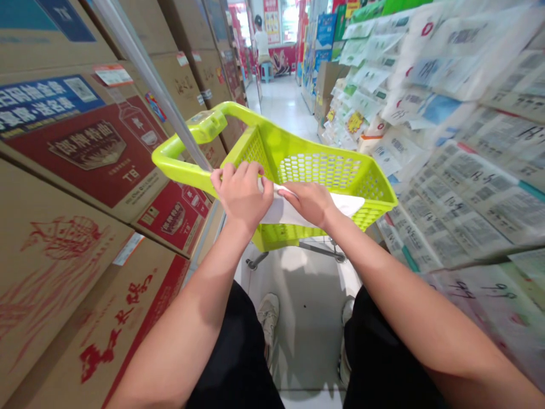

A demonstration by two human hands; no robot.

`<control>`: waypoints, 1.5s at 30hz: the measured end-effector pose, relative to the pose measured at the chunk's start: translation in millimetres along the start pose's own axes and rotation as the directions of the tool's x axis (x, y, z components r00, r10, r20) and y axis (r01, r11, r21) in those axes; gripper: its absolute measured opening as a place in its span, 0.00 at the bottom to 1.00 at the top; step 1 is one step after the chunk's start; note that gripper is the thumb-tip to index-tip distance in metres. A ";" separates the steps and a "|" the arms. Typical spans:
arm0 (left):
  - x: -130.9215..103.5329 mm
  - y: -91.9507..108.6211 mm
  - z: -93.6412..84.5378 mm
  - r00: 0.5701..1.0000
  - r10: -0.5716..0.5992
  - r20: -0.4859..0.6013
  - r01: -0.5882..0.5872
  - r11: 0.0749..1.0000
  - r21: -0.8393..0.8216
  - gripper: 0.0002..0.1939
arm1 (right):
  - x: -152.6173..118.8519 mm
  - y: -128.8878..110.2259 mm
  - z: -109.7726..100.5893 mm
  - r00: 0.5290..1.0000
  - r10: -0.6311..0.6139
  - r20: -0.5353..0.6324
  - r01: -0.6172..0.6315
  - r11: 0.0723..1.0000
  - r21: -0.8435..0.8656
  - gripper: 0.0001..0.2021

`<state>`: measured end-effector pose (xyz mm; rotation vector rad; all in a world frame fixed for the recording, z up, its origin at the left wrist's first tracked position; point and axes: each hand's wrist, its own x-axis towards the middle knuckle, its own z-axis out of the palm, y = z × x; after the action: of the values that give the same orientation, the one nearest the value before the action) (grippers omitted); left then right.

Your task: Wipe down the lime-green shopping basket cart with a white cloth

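A yellow-green shopping cart (323, 146) stands at the centre, with a lattice basket and a looped handle. My left hand (242, 193) is closed over a white cloth or sheet at the cart's near rim, beside the lower end of a grey metal pole (157, 85). To its right, my right hand (313, 203) has its fingers pressed together on the same white sheet (347, 203), which hangs over the near side of the basket. The sheet's exact material cannot be made out.
Stacked cartons (97, 142) line the left side. Packs of paper goods (460, 187) are piled on the right. A person (261, 42) is near a blue stool (267, 71) at the aisle's far end. My shoes show on the tiled floor (304, 335).
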<state>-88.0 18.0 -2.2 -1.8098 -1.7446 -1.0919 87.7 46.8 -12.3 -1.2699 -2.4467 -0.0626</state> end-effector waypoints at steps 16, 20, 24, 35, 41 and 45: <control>10.2 1.2 4.1 0.995 -0.065 0.075 0.065 0.998 -0.002 0.07 | -59.0 96.7 -27.6 0.944 0.255 0.210 -0.217 0.958 -0.187 0.39; 8.7 6.6 4.9 0.996 -0.079 0.044 0.079 0.997 -0.009 0.08 | -48.3 67.4 -18.5 0.965 0.227 0.131 -0.198 0.959 -0.201 0.40; 8.0 6.5 5.4 0.997 -0.078 0.027 0.078 0.997 -0.016 0.07 | -27.2 24.0 -6.0 0.981 0.186 0.056 -0.176 0.974 -0.143 0.40; 11.7 -7.0 0.1 0.993 -0.089 0.074 0.091 0.996 -0.015 0.10 | -15.3 18.6 -4.9 0.963 0.256 0.084 -0.242 0.959 -0.149 0.43; 14.0 -2.5 -0.3 0.988 -0.120 0.092 0.124 0.992 -0.037 0.09 | -45.2 58.2 -14.1 0.932 0.353 0.085 -0.323 0.912 -0.251 0.40; 12.5 4.3 1.3 0.990 -0.114 0.083 0.117 0.992 -0.036 0.09 | -57.4 74.7 -17.3 0.917 0.393 0.068 -0.360 0.890 -0.280 0.39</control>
<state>-84.6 26.5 7.5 -1.8196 -1.9085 -1.1213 182.3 42.5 -26.5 -1.9008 -2.2963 -0.2154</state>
